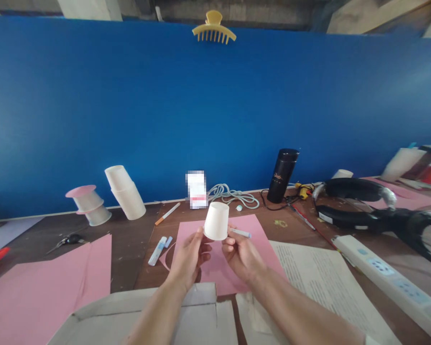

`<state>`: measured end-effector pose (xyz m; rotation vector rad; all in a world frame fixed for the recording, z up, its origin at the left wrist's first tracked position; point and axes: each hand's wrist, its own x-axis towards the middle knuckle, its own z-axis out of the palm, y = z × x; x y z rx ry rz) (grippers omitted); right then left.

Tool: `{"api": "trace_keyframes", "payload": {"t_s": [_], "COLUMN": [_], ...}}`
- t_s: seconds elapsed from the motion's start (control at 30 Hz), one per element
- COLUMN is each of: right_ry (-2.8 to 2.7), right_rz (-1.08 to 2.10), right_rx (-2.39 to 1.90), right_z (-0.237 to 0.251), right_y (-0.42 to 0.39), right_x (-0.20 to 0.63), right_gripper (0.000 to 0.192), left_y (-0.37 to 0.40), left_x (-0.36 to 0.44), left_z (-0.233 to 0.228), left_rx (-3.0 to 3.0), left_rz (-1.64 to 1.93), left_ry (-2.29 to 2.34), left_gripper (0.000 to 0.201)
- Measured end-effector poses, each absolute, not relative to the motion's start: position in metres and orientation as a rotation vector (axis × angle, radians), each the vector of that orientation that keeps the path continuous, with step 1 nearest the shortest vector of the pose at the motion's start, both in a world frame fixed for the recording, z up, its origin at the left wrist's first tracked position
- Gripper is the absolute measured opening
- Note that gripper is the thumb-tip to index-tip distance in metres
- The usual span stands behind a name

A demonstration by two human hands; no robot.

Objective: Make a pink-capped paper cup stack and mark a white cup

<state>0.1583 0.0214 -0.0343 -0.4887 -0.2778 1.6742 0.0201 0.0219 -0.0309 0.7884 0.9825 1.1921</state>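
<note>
A white paper cup [216, 219] is held upside down in front of me, its wide rim facing down, above a pink sheet of paper [253, 235]. On the cup's left side, my left hand [189, 256] pinches the rim between thumb and fingers. From the right, my right hand [244, 255] grips the same rim. Just behind the right fingers shows a pale pen-like stick [241, 233]; whether the hand holds it or it lies on the paper, I cannot tell. Left of my left hand lie a clear glue stick [157, 251] and its small blue cap [169, 241].
Stacked white cups [125, 192] and a pink-topped cup pair [89, 206] stand back left. A black thermos [282, 176], headphones-like black gear [359, 211] and a power strip [388, 282] occupy the right. Keys [72, 239], an orange-ended marker [167, 214] and cardboard [197, 316] also lie about.
</note>
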Motion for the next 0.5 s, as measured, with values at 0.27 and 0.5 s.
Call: {"api": "trace_keyframes", "payload": {"t_s": [0.27, 0.5], "right_ry": [-0.328, -0.726], "right_rz": [1.7, 1.258], "right_rx": [-0.535, -0.986], "right_z": [-0.034, -0.034], "right_y": [0.018, 0.016], "right_x": [0.156, 0.155], "right_gripper": [0.023, 0.041], "left_y": [0.012, 0.016], "left_x": [0.021, 0.023], "left_z": [-0.019, -0.022], "left_rx": [0.395, 0.437], "left_rz": [1.161, 1.342], "left_ry": [0.532, 0.593], "left_gripper": [0.01, 0.01]}}
